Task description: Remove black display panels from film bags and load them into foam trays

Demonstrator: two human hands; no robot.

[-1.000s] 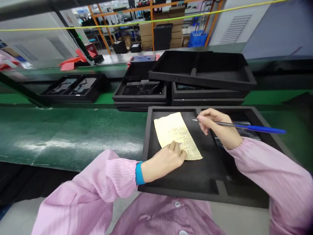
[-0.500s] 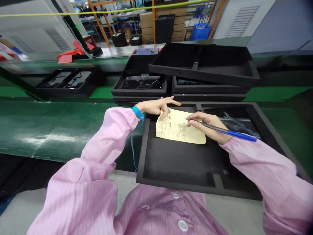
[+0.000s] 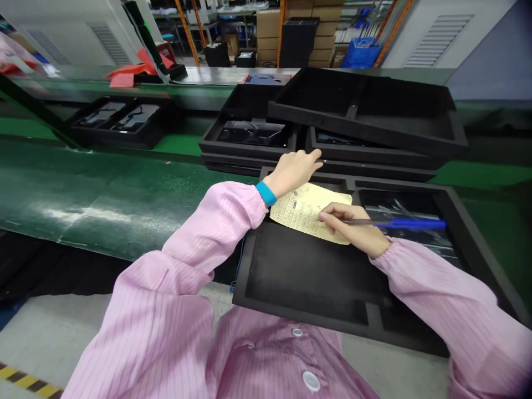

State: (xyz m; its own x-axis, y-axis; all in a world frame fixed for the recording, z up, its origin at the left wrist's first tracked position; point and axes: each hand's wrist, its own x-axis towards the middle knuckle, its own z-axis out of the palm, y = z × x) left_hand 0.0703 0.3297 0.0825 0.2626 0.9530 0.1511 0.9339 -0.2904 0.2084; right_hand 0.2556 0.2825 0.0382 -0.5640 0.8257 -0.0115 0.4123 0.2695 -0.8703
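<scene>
A yellow sheet of paper (image 3: 305, 213) covered in handwriting lies across the black tray (image 3: 307, 277) in front of me. My right hand (image 3: 347, 224) rests on its right part, holding a pen (image 3: 409, 223) with a blue cap at its back end. The pen lies nearly level, its tip hidden by my fingers. Above the paper's upper left edge is my left hand (image 3: 294, 172), back upward, some fingers stretched to the right and apart. I see nothing held in it. A blue wrist strap (image 3: 266, 193) circles that wrist.
Behind the tray stand stacked black trays (image 3: 249, 147) with dark glossy panels; another tray (image 3: 369, 113) lies askew on top. A further tray (image 3: 120, 122) with panels sits left on the green bench (image 3: 103, 194). Dark panels with clear film (image 3: 399, 205) fill the near tray's right compartment.
My left hand has let go of the paper's upper left corner and shifted right and up. My right hand still holds the pen, which lies flatter. The view has shifted slightly.
</scene>
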